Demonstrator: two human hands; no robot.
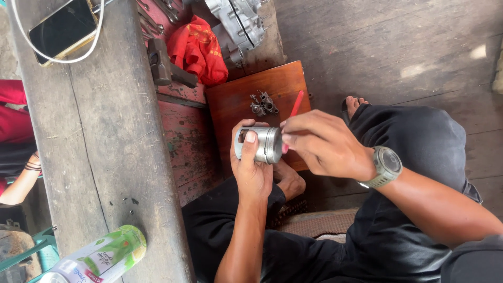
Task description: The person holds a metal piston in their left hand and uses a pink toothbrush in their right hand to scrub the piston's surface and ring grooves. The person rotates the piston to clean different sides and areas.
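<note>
My left hand (pixel 250 166) grips a silver metal piston (pixel 260 144) sideways, thumb lying over its skirt. My right hand (pixel 320 144), with a grey watch on the wrist, pinches a thin red tool (pixel 296 104) whose lower end touches the piston's ringed crown. Both hands hover over my lap, above the near edge of a brown wooden board (pixel 236 99). Small grey metal parts (pixel 263 104) lie on that board just beyond the piston.
A grey wooden bench (pixel 99 136) runs along the left with a phone (pixel 62 29), a white cable and a green-labelled bottle (pixel 105 257). A hammer (pixel 163 65), red cloth (pixel 199 50) and an engine casing (pixel 238 21) lie further off. Another person's arm (pixel 21 181) shows at far left.
</note>
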